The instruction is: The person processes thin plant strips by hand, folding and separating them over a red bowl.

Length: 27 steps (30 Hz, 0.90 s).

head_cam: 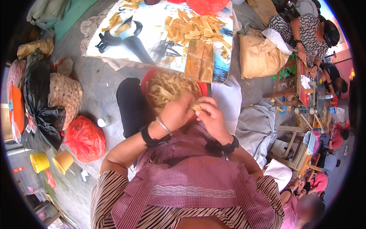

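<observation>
My left hand (175, 113), with a metal bangle at its wrist, and my right hand (212, 116) meet over a red basin (145, 83) in front of my lap. Between their fingers they hold a pale yellowish strip (196, 107), partly hidden by the fingers. Many similar soft strips (165, 87) fill the basin. Beyond it, on a printed tabletop (168, 61), lie a heap of flat tan pieces (197, 27) and a brown block (199, 60) that looks wrapped in clear film, at the near edge.
To the left are a red plastic bag (85, 138), a white bottle (103, 122), black bags (40, 100) and yellow buckets (39, 162). A brown paper sack (257, 57) and grey cloth (253, 126) lie to the right, near wooden stools (288, 91) and several people seated beyond.
</observation>
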Available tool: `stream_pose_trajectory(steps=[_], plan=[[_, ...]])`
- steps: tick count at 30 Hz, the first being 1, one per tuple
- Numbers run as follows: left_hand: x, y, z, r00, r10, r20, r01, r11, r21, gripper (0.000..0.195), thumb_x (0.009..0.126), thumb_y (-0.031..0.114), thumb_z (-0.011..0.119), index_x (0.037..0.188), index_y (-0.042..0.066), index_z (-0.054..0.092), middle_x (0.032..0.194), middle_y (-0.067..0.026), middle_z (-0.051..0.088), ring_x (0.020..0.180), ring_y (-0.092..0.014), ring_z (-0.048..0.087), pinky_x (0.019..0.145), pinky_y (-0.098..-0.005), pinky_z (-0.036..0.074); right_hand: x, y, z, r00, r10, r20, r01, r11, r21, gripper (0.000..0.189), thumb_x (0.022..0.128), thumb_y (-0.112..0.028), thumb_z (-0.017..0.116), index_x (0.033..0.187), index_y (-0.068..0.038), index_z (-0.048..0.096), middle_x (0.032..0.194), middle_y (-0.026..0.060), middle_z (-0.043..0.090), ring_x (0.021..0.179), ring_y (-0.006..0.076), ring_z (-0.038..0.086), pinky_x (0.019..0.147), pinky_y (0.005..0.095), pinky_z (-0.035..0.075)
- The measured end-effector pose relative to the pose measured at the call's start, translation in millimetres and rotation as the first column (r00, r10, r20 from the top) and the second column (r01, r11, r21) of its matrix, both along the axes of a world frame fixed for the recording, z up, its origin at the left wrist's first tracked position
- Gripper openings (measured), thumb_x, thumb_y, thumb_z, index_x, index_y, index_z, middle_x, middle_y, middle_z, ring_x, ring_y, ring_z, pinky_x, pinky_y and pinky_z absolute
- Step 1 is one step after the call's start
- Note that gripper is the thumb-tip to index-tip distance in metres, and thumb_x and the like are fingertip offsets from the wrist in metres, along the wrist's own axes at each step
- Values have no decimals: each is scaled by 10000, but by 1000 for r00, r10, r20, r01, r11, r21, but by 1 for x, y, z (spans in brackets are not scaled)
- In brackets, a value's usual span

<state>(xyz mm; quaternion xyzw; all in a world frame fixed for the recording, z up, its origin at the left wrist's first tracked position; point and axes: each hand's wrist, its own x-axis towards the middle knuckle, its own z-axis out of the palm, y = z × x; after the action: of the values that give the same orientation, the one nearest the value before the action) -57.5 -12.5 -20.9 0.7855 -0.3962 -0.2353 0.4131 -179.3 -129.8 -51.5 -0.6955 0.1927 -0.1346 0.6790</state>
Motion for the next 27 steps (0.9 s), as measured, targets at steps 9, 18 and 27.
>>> stream_pose_trajectory(steps=[9, 18, 27], plan=[[0, 2, -2, 908, -102, 407, 208, 952, -226, 203, 748, 71, 650, 924, 43, 552, 788, -106, 565, 730, -317, 575, 623, -369, 485, -5, -12, 0, 998, 54, 40, -61, 466, 883, 214, 902, -84, 530, 1095, 8, 536, 1032, 83, 596, 924, 166, 582, 824, 296, 476], [17, 14, -15, 979, -90, -180, 41, 965, -261, 69, 853, 77, 602, 871, 32, 554, 700, -28, 551, 588, -132, 538, 519, -250, 426, -3, -36, 33, 922, 375, -96, -221, 715, 663, 251, 921, -183, 520, 1113, -22, 525, 824, 73, 591, 620, 98, 536, 469, 192, 426], [39, 36, -2, 956, -44, -290, -14, 980, -197, 162, 921, 181, 534, 954, 23, 551, 762, 14, 519, 638, -53, 494, 569, -197, 433, -23, -77, 39, 976, 138, -170, 13, 738, 674, 70, 855, -60, 543, 919, -45, 568, 585, -37, 411, 440, 23, 328, 352, 165, 254]])
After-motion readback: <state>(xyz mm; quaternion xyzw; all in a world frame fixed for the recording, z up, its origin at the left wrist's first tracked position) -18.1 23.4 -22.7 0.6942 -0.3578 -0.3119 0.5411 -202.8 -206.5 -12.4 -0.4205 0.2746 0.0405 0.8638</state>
